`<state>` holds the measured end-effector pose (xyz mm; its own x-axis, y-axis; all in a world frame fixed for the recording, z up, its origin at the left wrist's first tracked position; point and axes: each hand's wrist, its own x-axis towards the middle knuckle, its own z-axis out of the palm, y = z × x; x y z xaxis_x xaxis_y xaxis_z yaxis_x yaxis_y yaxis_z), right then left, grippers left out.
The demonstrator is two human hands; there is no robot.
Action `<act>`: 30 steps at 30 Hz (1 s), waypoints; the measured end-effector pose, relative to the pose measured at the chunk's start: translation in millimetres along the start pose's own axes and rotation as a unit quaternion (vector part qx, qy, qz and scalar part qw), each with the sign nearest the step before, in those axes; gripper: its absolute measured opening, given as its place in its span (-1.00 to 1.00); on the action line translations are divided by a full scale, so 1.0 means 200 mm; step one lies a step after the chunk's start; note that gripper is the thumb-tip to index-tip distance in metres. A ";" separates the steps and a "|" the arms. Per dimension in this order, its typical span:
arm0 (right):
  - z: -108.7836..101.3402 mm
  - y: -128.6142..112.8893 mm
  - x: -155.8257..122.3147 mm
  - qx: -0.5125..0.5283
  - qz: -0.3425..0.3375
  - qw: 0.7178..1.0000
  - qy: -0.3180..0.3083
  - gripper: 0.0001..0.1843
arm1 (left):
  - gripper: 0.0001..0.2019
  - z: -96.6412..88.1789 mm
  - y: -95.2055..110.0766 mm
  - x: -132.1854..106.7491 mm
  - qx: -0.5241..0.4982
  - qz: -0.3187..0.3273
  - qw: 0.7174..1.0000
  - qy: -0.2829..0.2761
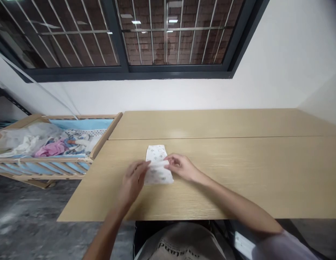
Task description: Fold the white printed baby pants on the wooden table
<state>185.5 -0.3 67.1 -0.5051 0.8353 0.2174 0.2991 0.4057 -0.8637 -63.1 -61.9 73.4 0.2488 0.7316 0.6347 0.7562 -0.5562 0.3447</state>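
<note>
**Two hands on one folded cloth**

One small white printed cloth [157, 163], folded into a narrow strip, lies flat on the near tabletop [238, 173], left of the table's middle and closer to the near edge than to the far wall. Two bare hands meet at it. The left hand [134, 180] comes in from the near left, its fingers loosely curled, and its fingertips [146, 164] touch the cloth's left edge at mid-length. The right hand [181, 167] comes in from the near right, palm down, fingers drawn narrowly together and pinching a fold of the cloth at its right edge. Whether the left hand grips the fabric or only presses it cannot be told.

Two wooden tabletops stand edge to edge, the far tabletop [211, 122] against the white wall. One wooden crib [103, 139] adjoins the table at far left; it holds a blue liner and a loose heap of garments [52, 144], white, pink and patterned, too jumbled to count. One barred window [130, 32] runs above the wall, with a brick surface behind it.
</note>
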 end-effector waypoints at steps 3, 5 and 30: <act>-0.03 0.15 0.27 -0.002 0.013 1.000 0.027 -0.68 | -0.75 0.11 -0.14 0.25 -0.002 -0.091 0.993 -0.076; -0.04 0.23 0.41 -0.070 0.034 0.996 0.044 -0.76 | -0.74 0.21 -0.23 0.37 0.006 -0.127 0.986 -0.106; 0.32 0.24 0.25 -0.231 -0.299 0.876 -0.300 -0.32 | -0.58 0.51 0.23 -0.37 0.281 -0.131 0.941 -0.138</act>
<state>122.5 36.1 7.3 -0.9762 0.1327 0.1716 0.0610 0.9270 -0.3701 15.3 -101.9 -28.5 0.0988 0.9317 0.3495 0.9946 -0.1033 -0.0058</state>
